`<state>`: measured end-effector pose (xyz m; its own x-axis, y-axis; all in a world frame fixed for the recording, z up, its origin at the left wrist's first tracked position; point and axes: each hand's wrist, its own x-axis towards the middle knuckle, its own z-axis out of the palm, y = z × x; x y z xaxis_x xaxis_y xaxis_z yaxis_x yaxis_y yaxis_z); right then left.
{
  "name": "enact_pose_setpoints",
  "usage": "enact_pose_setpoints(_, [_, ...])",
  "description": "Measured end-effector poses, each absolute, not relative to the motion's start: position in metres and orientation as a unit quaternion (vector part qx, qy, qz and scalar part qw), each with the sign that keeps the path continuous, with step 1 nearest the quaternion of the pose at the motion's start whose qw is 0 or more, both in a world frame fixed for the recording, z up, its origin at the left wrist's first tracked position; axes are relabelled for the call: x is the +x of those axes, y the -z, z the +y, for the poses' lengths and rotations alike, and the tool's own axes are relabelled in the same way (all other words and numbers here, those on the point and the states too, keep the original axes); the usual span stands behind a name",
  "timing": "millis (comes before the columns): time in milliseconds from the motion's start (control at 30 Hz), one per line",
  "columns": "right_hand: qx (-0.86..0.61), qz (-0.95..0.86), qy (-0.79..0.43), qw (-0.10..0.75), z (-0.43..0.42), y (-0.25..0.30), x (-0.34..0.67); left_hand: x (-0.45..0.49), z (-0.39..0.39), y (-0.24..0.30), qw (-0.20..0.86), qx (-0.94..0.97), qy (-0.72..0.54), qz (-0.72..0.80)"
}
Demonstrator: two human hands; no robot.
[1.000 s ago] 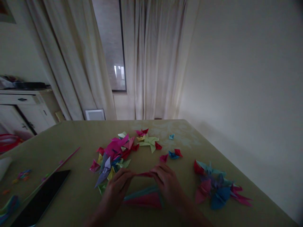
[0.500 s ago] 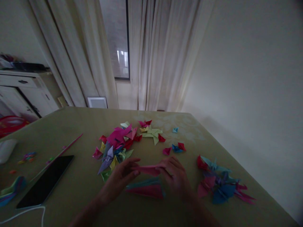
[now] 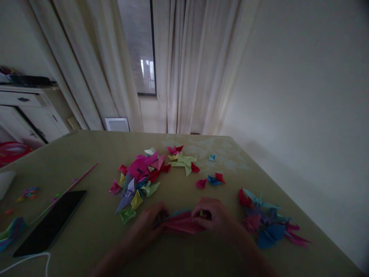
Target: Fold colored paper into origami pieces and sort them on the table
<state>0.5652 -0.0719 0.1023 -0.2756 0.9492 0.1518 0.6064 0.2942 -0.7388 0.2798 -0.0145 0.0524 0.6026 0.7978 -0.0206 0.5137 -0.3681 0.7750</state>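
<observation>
Both my hands rest low on the olive tablecloth [image 3: 184,192], pinching a folded pink paper piece [image 3: 181,224] between them. My left hand [image 3: 147,225] grips its left end with curled fingers. My right hand [image 3: 215,217] presses down on its right end, fingers bent. A teal paper edge [image 3: 176,213] shows just behind the pink piece. The light is dim and the hands are slightly blurred.
A heap of coloured origami pieces [image 3: 141,175] lies beyond my hands, and folded paper cranes [image 3: 266,223] sit at the right. A dark phone [image 3: 52,223] with a white cable [image 3: 25,261] lies at the left beside a pink strip [image 3: 77,182]. Curtains and a window stand behind the table.
My hands have lowered the pink paper piece from above the table onto the folded papers near me and moved closer together. The camera view has tilted slightly.
</observation>
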Motion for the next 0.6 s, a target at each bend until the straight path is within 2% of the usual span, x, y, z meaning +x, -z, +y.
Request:
enact_pose_setpoints(133, [-0.538, -0.759, -0.239, 0.278, -0.07, -0.093, 0.555, 0.277, -0.01, -0.051, 0.387, 0.808, -0.218, 0.387])
enact_pose_setpoints(300, [-0.552, -0.787, -0.154, 0.229, -0.069, -0.086, 0.548, 0.264, -0.006, -0.063, 0.424, 0.823, -0.152, 0.345])
enact_pose_setpoints(600, [-0.523, -0.815, -0.121, 0.216, -0.071, -0.075, 0.54, 0.257, -0.007, -0.066, 0.43, 0.841, -0.113, 0.307])
